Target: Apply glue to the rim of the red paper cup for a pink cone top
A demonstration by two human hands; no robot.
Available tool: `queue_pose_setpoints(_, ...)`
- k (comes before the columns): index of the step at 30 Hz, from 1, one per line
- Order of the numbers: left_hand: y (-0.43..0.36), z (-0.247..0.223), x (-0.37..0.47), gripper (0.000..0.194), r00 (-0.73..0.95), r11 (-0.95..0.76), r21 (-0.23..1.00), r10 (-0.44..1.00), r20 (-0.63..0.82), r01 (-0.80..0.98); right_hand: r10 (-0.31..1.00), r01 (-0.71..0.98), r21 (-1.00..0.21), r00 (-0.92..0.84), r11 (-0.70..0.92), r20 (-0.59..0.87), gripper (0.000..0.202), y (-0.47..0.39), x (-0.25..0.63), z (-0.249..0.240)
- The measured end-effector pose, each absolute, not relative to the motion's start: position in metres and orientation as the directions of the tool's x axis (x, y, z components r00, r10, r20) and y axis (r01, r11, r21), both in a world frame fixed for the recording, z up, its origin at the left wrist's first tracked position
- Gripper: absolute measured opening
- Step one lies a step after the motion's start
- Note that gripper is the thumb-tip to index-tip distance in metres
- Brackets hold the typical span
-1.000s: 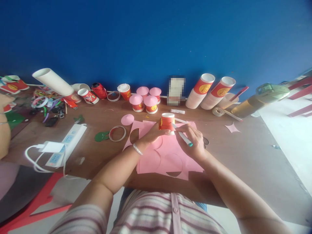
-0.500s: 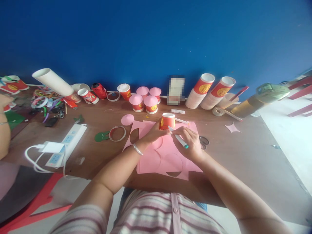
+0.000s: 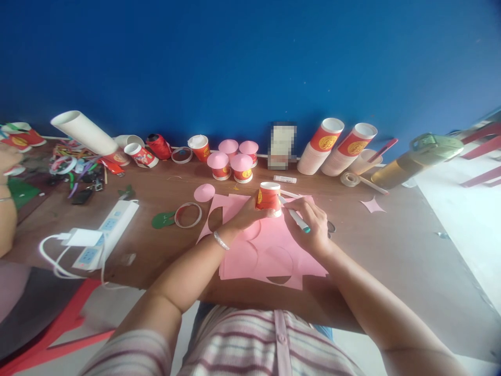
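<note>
My left hand [image 3: 250, 213] is wrapped round the left side of a red paper cup [image 3: 269, 199] with a white rim, above the pink paper sheets [image 3: 270, 261]. A white marker with a green end [image 3: 296, 219] is pinched in my right hand [image 3: 311, 222], its tip at the cup's right side. Another white stick-like item [image 3: 289, 194] lies behind the marker. Scissors [image 3: 331, 227] show partly beyond my right hand. To the left are a pink paper cone [image 3: 204, 192], a tape ring [image 3: 188, 215] and a green paper cutout [image 3: 163, 220].
Behind stand several cups with pink cone tops [image 3: 241, 167], a glue stick [image 3: 285, 179], stacked cups [image 3: 321, 145] and a large bottle [image 3: 410, 156]. A power strip [image 3: 113, 230] lies left. Another person's arm [image 3: 7, 214] shows at the far left.
My right hand has moved slightly right with the marker, whose tip has gone from the cup's lower front to its right side. More of the cup's lower part shows now.
</note>
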State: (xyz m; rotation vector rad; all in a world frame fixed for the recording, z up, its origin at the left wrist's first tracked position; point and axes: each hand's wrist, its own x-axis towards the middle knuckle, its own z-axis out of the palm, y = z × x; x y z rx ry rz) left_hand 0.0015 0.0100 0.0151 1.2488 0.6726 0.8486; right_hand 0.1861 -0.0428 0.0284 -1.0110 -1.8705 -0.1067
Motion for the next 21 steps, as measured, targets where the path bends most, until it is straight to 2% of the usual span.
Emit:
queue_pose_setpoints(11, 0.01, 0.012, 0.001, 0.024, 0.543, 0.112, 0.979, 0.839, -0.002, -0.169, 0.592, 0.663, -0.337, -0.2, 0.668, 0.781, 0.02, -0.043, 0.184, 0.027)
queue_pose_setpoints(21, 0.014, -0.002, -0.002, 0.04, 0.526, 0.076, 0.985, 0.85, 0.018, -0.156, 0.604, 0.643, -0.331, -0.261, 0.691, 0.753, 0.016, -0.048, 0.178, 0.028)
